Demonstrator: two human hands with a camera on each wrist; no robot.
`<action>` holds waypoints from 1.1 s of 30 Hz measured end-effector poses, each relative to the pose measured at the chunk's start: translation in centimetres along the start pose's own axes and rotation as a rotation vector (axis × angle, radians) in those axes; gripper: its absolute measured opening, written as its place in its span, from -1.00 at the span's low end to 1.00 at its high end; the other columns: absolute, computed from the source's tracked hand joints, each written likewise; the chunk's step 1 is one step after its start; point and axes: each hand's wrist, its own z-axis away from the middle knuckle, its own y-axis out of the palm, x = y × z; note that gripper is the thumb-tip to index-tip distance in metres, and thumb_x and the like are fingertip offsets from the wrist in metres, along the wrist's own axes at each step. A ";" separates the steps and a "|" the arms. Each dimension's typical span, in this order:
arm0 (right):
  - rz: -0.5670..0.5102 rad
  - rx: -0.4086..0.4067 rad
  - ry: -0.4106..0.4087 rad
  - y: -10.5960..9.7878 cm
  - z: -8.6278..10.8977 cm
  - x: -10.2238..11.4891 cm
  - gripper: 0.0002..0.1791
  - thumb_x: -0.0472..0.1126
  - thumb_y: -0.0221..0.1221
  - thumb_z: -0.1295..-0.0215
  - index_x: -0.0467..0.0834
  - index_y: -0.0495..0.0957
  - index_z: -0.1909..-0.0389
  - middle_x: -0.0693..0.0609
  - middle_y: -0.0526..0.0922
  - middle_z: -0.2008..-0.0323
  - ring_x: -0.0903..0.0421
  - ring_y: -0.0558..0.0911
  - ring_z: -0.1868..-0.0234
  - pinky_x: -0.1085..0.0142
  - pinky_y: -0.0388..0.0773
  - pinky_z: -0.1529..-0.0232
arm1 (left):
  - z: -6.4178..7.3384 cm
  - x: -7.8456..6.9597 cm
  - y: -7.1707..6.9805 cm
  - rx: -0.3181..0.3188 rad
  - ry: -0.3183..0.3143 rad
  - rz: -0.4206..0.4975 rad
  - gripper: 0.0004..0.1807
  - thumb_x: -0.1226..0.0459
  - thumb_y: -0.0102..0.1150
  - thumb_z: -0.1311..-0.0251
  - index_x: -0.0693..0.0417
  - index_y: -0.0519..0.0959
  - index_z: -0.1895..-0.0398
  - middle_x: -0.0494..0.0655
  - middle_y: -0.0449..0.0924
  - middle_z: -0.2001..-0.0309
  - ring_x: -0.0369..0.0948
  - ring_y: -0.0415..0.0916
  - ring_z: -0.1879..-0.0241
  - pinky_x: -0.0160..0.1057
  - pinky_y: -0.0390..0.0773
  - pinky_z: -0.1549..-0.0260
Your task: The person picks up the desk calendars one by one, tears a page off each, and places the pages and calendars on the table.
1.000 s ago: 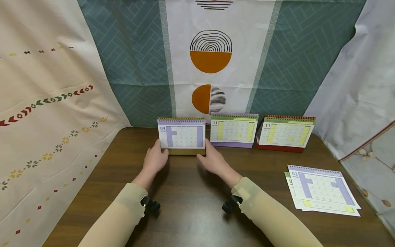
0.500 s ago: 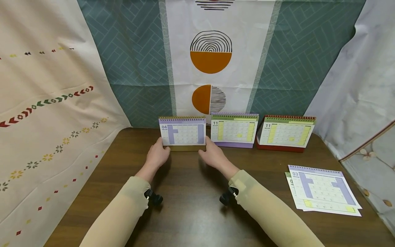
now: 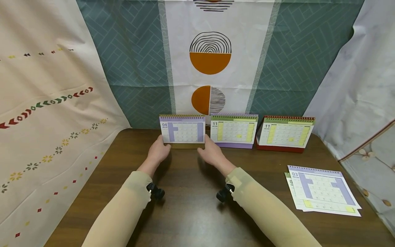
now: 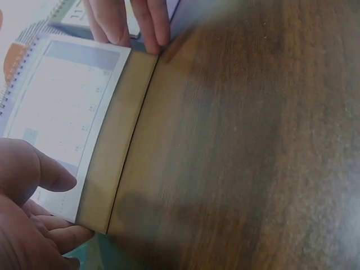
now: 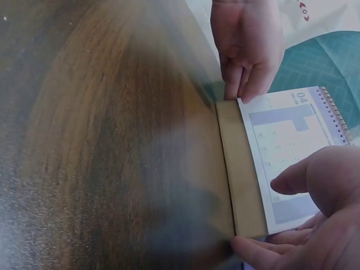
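A desk calendar (image 3: 184, 132) with a purple "04" page and a tan base stands upright at the back of the table. At its left end, my left hand (image 3: 157, 151) holds it, the thumb (image 4: 56, 175) over the page and the other fingers along the side edge. My right hand (image 3: 213, 152) holds the opposite end, with its thumb (image 5: 289, 179) in front of the page and fingertips by the base's corner. The fingers' far parts are partly hidden behind the calendar. A second calendar (image 3: 234, 130), with a green-yellow "11" page and purple base, stands just right of my right hand.
A third calendar (image 3: 285, 133) with a red base stands further right. Loose calendar pages (image 3: 322, 187), the top one marked "03", lie overlapping at the table's right. Patterned cloths (image 3: 135, 68) hang behind and at both sides of the wooden table (image 3: 191, 212).
Both hands have moved the "04" calendar a little further back, nearly in line with the other two. Those calendars and the loose pages stay put.
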 end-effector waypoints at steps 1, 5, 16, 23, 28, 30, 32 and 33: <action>-0.008 -0.002 0.002 0.0 -0.1 0.0 -0.03 -0.02 0.23 -0.57 -0.29 -0.02 -0.77 -0.29 0.20 -0.70 -0.20 0.35 -0.61 -0.14 0.35 -0.53 | -0.1 0.0 0.1 0.000 -0.004 0.002 -0.28 0.17 0.07 -0.49 0.26 0.23 -0.64 0.31 0.42 -0.55 0.25 0.44 -0.45 0.27 0.45 -0.35; -0.018 -0.001 0.007 0.0 -0.5 -0.2 -0.03 -0.03 0.24 -0.56 -0.29 -0.02 -0.77 -0.29 0.20 -0.69 -0.20 0.38 -0.58 -0.16 0.36 -0.52 | -0.5 0.1 0.4 0.004 -0.022 0.017 -0.25 0.17 0.09 -0.50 0.25 0.19 -0.67 0.31 0.38 -0.58 0.25 0.40 -0.50 0.28 0.42 -0.40; -0.015 0.008 0.035 0.3 -0.6 -0.4 0.00 -0.01 0.24 -0.58 -0.25 -0.08 -0.79 -0.26 0.12 -0.73 -0.20 0.25 -0.67 -0.13 0.26 -0.59 | 1.6 -2.4 -0.7 -0.005 -0.041 0.065 -0.27 0.19 0.10 -0.51 0.24 0.22 -0.66 0.28 0.38 -0.58 0.21 0.39 -0.50 0.23 0.41 -0.42; -0.017 0.019 0.060 0.4 -0.9 -0.7 0.02 0.03 0.24 -0.60 -0.18 -0.12 -0.81 -0.21 0.09 -0.75 -0.14 0.23 -0.68 -0.10 0.28 -0.58 | 3.2 -5.0 -2.0 0.006 -0.073 0.069 -0.29 0.21 0.11 -0.55 0.24 0.20 -0.67 0.28 0.36 -0.60 0.21 0.36 -0.50 0.25 0.40 -0.41; -0.056 0.014 0.061 0.8 -1.0 -1.0 0.05 0.01 0.25 -0.60 -0.20 -0.18 -0.81 -0.22 -0.01 -0.77 -0.14 0.13 -0.72 -0.08 0.16 -0.64 | 2.2 -3.5 -1.4 0.027 -0.062 0.056 -0.12 0.11 0.13 -0.56 0.23 0.02 -0.76 0.34 0.24 -0.65 0.30 0.25 -0.58 0.28 0.35 -0.45; -0.067 0.006 0.054 1.1 -1.0 -1.3 0.06 0.00 0.24 -0.60 -0.23 -0.21 -0.81 -0.22 -0.05 -0.78 -0.14 0.08 -0.73 -0.06 0.11 -0.66 | 3.1 -4.5 -2.0 0.038 -0.071 0.051 -0.06 0.12 0.10 -0.56 0.29 -0.10 -0.78 0.40 0.11 -0.69 0.34 0.11 -0.63 0.29 0.20 -0.55; -0.069 -0.004 0.045 1.1 -0.7 -1.4 0.07 0.01 0.24 -0.60 -0.25 -0.23 -0.80 -0.25 -0.06 -0.77 -0.16 0.06 -0.74 -0.06 0.09 -0.66 | 4.4 -5.5 -2.7 0.036 -0.067 0.044 -0.03 0.11 0.06 -0.57 0.33 -0.20 -0.79 0.43 0.00 -0.71 0.35 0.00 -0.67 0.30 0.05 -0.60; -0.066 -0.008 0.034 1.0 -0.3 -1.3 0.08 0.02 0.24 -0.60 -0.25 -0.23 -0.80 -0.26 -0.06 -0.77 -0.17 0.06 -0.74 -0.07 0.08 -0.66 | 5.4 -6.6 -3.3 0.031 -0.074 0.034 -0.04 0.15 0.03 -0.58 0.36 -0.23 -0.78 0.43 -0.06 -0.73 0.34 -0.06 -0.69 0.29 -0.04 -0.63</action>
